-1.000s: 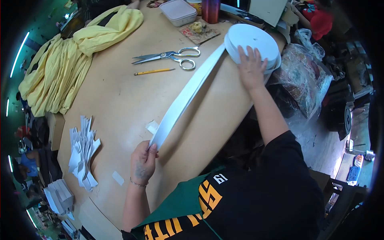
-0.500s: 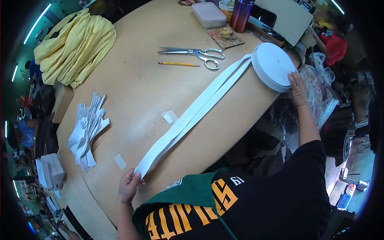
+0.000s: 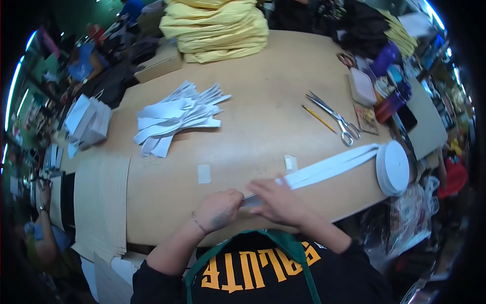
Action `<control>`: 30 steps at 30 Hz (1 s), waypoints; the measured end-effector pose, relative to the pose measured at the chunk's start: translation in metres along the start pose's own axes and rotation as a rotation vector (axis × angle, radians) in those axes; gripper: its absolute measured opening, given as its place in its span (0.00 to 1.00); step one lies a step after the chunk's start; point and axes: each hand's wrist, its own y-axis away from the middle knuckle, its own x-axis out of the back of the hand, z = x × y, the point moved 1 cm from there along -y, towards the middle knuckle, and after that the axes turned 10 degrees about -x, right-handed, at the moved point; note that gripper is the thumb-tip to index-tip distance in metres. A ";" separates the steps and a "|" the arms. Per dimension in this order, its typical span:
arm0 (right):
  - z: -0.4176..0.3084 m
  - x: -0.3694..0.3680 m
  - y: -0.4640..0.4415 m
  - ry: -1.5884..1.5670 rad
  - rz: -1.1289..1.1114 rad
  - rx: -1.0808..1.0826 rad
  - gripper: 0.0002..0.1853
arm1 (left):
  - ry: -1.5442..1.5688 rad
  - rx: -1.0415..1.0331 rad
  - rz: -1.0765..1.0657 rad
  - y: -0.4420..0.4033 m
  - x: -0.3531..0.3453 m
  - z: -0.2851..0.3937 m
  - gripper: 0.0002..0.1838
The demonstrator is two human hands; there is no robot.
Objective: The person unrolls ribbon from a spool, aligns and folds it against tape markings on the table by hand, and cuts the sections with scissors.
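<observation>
A flat white band (image 3: 334,168), looking like elastic, runs in two layers from a large white roll (image 3: 396,167) on the right of the table to the front middle. My left hand (image 3: 220,209) is closed around the band's end, close to my body. Just beside it, over the band, is my right hand (image 3: 279,203), slightly blurred, with its fingers apart; whether they touch the band is unclear. Silver scissors (image 3: 338,120) and a yellow pencil (image 3: 319,119) lie beyond the band. A loose pile of cut white strips (image 3: 177,119) rests at the left.
Folded yellow fabric (image 3: 215,30) sits at the far edge. Stacked beige sheets (image 3: 101,202) lie front left, and two small pale patches, one a label-like piece (image 3: 204,174), are near my hands. A lidded container (image 3: 362,87) and a purple-red bottle (image 3: 392,104) stand right.
My right hand has left the roll and come over to the band beside my left hand. The head view has turned, so the table appears rotated. My left hand still grips the band's end.
</observation>
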 end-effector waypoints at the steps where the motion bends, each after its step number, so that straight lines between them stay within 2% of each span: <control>1: 0.001 -0.013 -0.013 -0.024 -0.049 -0.009 0.21 | -0.036 0.010 0.009 0.000 0.000 0.000 0.06; 3: 0.001 -0.034 -0.028 -0.090 -0.162 -0.046 0.16 | -0.059 0.037 0.006 0.002 0.000 -0.008 0.06; 6: 0.024 -0.042 -0.040 -0.259 -0.086 -0.106 0.11 | 0.051 0.033 0.060 0.004 -0.004 -0.039 0.08; 8: 0.024 -0.027 -0.048 -0.456 -0.090 -0.349 0.11 | 0.505 0.227 0.204 0.004 0.008 -0.050 0.11; 9: 0.025 -0.021 -0.051 -0.598 -0.162 -0.398 0.12 | 0.648 0.241 0.274 0.002 0.010 -0.049 0.10; 11: 0.030 -0.010 -0.059 -0.877 -0.267 -0.490 0.12 | 0.911 0.239 0.416 -0.008 0.016 -0.046 0.10; 14: 0.036 -0.007 -0.061 -1.027 -0.325 -0.477 0.13 | 1.094 0.317 0.583 -0.023 0.011 -0.029 0.08; 17: 0.041 -0.006 -0.061 -1.096 -0.370 -0.468 0.12 | 1.085 0.398 0.693 -0.029 0.003 -0.025 0.08; 20: 0.041 -0.008 -0.061 -1.018 -0.336 -0.430 0.12 | 1.014 0.422 0.750 -0.030 -0.002 -0.023 0.09; 24: 0.024 -0.007 -0.065 -1.052 -0.094 -0.238 0.13 | 0.953 0.430 0.774 -0.029 -0.002 -0.021 0.10; 30: 0.019 -0.010 -0.077 -0.813 -0.023 -0.204 0.08 | 0.960 0.478 0.721 -0.027 -0.005 -0.022 0.12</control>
